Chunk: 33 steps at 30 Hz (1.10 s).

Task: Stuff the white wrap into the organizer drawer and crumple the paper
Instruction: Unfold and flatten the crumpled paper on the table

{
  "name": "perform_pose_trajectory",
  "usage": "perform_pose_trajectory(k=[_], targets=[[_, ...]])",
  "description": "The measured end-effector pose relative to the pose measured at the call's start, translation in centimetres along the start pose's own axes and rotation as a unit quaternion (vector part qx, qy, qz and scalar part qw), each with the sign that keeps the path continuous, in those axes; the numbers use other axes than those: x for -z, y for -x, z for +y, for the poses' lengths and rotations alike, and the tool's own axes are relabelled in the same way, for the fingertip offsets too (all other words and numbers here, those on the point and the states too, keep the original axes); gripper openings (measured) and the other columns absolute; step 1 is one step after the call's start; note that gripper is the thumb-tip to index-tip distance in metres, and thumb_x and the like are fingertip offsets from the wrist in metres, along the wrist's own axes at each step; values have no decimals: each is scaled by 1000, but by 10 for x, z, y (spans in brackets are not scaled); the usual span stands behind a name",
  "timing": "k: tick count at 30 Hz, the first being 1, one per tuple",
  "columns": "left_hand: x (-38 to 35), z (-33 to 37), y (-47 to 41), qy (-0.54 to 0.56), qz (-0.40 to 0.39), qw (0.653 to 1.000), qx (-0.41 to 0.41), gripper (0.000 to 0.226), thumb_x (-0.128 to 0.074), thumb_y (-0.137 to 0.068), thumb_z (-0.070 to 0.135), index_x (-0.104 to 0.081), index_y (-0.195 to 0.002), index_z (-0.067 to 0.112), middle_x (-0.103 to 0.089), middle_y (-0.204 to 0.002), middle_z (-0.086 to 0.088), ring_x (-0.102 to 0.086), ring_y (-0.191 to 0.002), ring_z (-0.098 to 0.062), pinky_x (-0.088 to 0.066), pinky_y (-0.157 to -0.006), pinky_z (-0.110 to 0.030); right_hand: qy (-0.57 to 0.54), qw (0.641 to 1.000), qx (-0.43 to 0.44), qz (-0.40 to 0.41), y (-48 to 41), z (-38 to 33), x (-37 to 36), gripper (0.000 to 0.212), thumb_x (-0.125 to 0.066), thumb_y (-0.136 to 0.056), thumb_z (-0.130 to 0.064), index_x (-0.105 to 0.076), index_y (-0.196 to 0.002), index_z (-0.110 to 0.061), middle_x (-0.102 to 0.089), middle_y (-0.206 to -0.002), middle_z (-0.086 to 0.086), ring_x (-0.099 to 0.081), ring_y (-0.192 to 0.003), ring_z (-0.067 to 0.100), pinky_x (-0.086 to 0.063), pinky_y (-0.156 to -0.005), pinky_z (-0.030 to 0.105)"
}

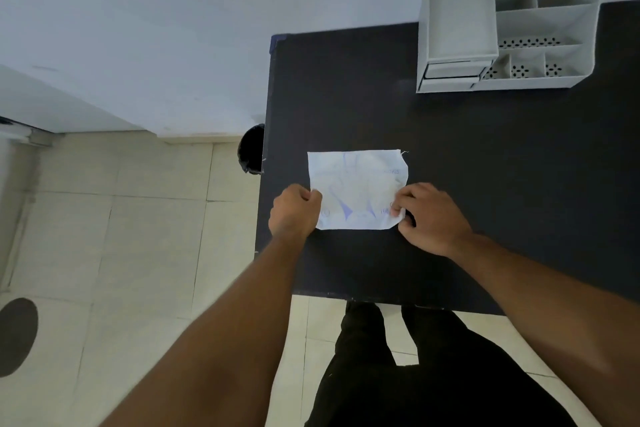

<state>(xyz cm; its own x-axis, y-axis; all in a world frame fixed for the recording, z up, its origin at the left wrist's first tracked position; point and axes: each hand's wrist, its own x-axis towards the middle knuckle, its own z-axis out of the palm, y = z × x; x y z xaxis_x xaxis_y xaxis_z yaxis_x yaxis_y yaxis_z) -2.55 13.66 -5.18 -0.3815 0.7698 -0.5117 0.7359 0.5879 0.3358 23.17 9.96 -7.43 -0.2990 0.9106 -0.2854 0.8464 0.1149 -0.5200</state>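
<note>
A white wrap [358, 184] with faint blue print lies flat on the black table [485, 184], near its front left part. My left hand [294, 211] pinches the wrap's lower left edge. My right hand [427, 217] pinches its lower right corner. A grey desk organizer [502, 24] stands at the table's far right, with a tray on top and a small drawer [450, 71] at its lower left front. The drawer looks closed. No separate sheet of paper is visible.
The organizer has several open compartments [540, 21], some with perforated bottoms. A dark round object [251, 149] sits on the floor beside the table's left edge. Tiled floor [138, 218] lies to the left. My legs in dark trousers [398, 374] stand at the table's front edge.
</note>
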Motion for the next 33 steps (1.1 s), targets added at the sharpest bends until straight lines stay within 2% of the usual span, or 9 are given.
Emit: perform_pose_trajectory(k=[4, 8, 12, 16, 20, 24, 26, 29, 33], targets=[[-6, 9, -6, 89, -2, 996, 13, 54, -64, -85, 53, -56, -125, 16, -63, -114, 1, -64, -96, -19, -53, -72, -33, -88, 994, -56, 38, 0, -5, -2, 24, -54, -84, -25, -69, -103, -29, -60, -115, -12, -51, -112, 11, -45, -95, 34], [-5, 23, -11, 141, -52, 988, 34, 34, -69, -91, 44, -70, -98, 11, -71, -91, -2, -65, -73, -16, -53, -57, -29, -195, 955, -185, 127, -15, -12, -3, 32, -51, -89, -26, -62, -119, -26, -56, -121, -4, -59, -96, 14, -49, -79, 32], [-2, 30, -10, 140, -33, 989, 35, 28, -71, -92, 32, -58, -73, 16, -63, -76, 3, -60, -67, -16, -44, -53, -25, -235, 926, -280, 93, -26, -7, -2, 39, -60, -92, -26, -56, -131, -23, -65, -105, -1, -62, -94, 19, -46, -75, 30], [6, 31, -6, 180, -2, 984, -10, 21, -62, -99, 30, -72, -91, 13, -69, -83, 1, -61, -73, -13, -53, -74, -30, -304, 891, -330, 68, -28, 5, 1, 39, -66, -88, -18, -62, -126, -24, -73, -97, -2, -68, -88, 14, -54, -75, 32], [12, 31, -1, 205, 26, 978, -18, 21, -70, -94, 28, -77, -103, 11, -71, -90, 4, -67, -82, -13, -53, -78, -26, -339, 879, -332, 55, -25, 8, -2, 39, -76, -83, -17, -65, -120, -24, -75, -94, -1, -71, -85, 13, -53, -70, 28], [22, 40, 0, 253, 26, 967, 5, 21, -85, -79, 32, -73, -83, 16, -73, -87, 4, -69, -77, -11, -54, -68, -19, -393, 842, -354, 104, -22, 5, -2, 34, -77, -84, -23, -65, -116, -26, -68, -99, -8, -67, -87, 10, -53, -72, 25], [26, 43, 1, 243, 14, 970, 1, 25, -86, -78, 36, -68, -77, 18, -73, -84, 3, -69, -77, -14, -57, -68, -27, -395, 830, -369, 136, -20, 5, -1, 26, -71, -89, -26, -65, -115, -27, -64, -94, -13, -64, -83, 6, -50, -70, 22], [31, 47, 5, 228, 1, 973, -33, 24, -80, -84, 38, -70, -81, 17, -73, -86, 2, -70, -82, -16, -58, -72, -29, -384, 824, -388, 152, -19, 9, 0, 20, -64, -89, -33, -67, -109, -32, -70, -106, -7, -68, -96, 17, -57, -85, 37], [31, 59, 13, 196, -17, 975, -106, 17, -75, -90, 33, -74, -92, 16, -74, -86, 7, -70, -82, -8, -57, -77, -23, -372, 837, -379, 131, -20, 8, 6, 15, -58, -90, -30, -69, -100, -32, -72, -103, -6, -69, -95, 21, -58, -86, 41]])
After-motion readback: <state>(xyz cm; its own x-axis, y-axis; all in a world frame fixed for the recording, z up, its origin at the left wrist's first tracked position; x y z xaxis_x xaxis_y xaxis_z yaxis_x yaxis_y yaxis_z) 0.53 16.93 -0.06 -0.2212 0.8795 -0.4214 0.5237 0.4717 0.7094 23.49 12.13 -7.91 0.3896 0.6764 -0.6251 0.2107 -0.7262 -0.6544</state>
